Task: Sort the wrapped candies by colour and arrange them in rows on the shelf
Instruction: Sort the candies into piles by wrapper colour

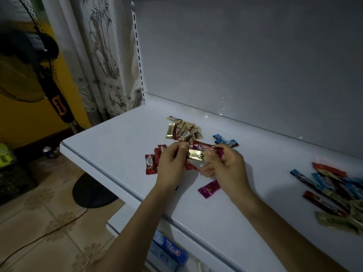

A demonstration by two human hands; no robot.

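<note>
We work from one view only: a wide-angle camera worn on the head. It faces forward and steeply down onto the white shelf (117,160) at close range. The left hand (172,163) and right hand (228,165) sit just below frame centre, both gripping the gold candy (196,156). The back panel (255,65) fills the upper right; the floor (39,222) lies lower left.
</note>
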